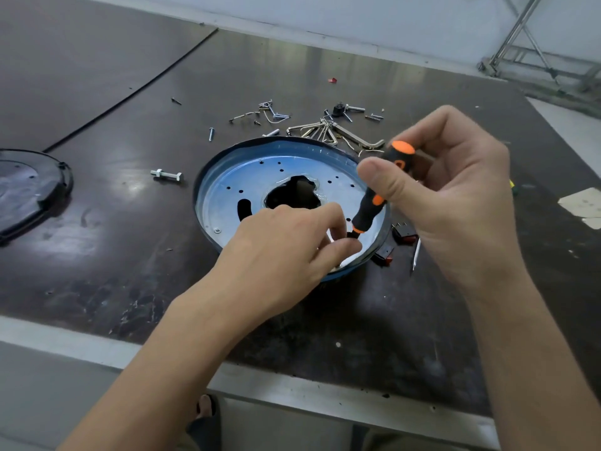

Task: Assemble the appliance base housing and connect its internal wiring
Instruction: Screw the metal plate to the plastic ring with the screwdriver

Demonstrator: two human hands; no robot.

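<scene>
We see 1 dark, scuffed worktable (97, 255), grey metal edge (292, 390) along its near side. Pale wall (357, 14) behind it. 1 cross-braced metal frame (533, 50) far right. Grey floor (42, 395) near left. Light glares off the far tabletop.

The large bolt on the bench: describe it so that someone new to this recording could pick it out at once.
Start at the round metal housing in the middle of the dark table. Just left of its rim lies the bolt, alone. Unlike the small screws farther back, it is thick and silvery, with a nut threaded on it.
</scene>
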